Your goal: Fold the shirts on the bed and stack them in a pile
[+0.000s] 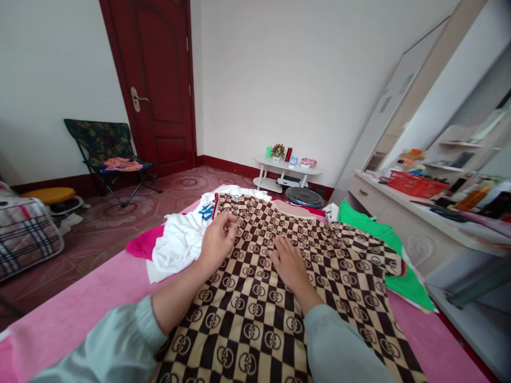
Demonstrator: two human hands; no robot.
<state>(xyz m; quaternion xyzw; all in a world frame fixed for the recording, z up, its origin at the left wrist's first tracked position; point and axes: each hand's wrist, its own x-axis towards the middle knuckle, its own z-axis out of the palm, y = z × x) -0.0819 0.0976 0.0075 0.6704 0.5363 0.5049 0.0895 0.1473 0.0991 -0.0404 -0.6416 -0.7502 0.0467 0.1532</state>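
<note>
A short-sleeved shirt (255, 298) in a brown and beige checkered pattern with ring-like motifs lies spread out in front of me. My right hand (288, 263) rests flat on its upper middle, fingers stretched out. Over the shirt's left side, close to the sleeve with a red and dark trim, is my left hand (217, 239). Its fingers are loosely curled with a gap to the thumb, and no cloth shows between them. White clothing (178, 244) with blue lettering lies beside and beyond my left hand. A green garment (365, 226) sticks out from under the right sleeve.
The pink bed cover (96, 303) lies under the clothes, with a magenta cloth (146, 242) at its left edge. A folding chair (101, 141) stands by the red door (159, 80). A low white table (269, 161) is beyond the bed. On the right, a dresser (393, 205) carries a red basket (417, 184).
</note>
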